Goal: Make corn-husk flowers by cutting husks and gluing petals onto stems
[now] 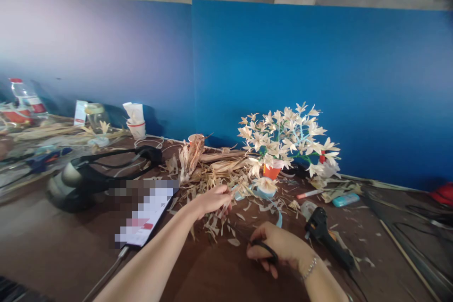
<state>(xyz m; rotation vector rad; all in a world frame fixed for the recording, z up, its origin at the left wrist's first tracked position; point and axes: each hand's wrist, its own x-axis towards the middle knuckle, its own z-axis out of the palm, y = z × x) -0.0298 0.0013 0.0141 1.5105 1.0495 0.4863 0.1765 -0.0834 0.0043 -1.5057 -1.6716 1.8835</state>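
Observation:
My left hand (214, 199) is over a heap of pale dried husk scraps (210, 224), its fingers bent down and together; what they pinch, if anything, is hidden among the strips. Scissors (264, 247) with dark handles are in my right hand (274, 245), the fingers through the loops and the blades pointing toward the scraps. Beyond the hands, white husk flowers (283, 132) on green stems stand in a red-and-white paper cup (272, 169). A light blue tape roll (265, 192) lies before the cup, with a pale flower on top.
A black glue gun (329, 238) lies right of my right hand, near a turquoise packet (346, 199). Left of my forearm are a plugged-in phone (148, 219) and a black headset (76, 181). Dried husks (226, 163), a glass jar (97, 117) and cups (136, 127) line the blue partition.

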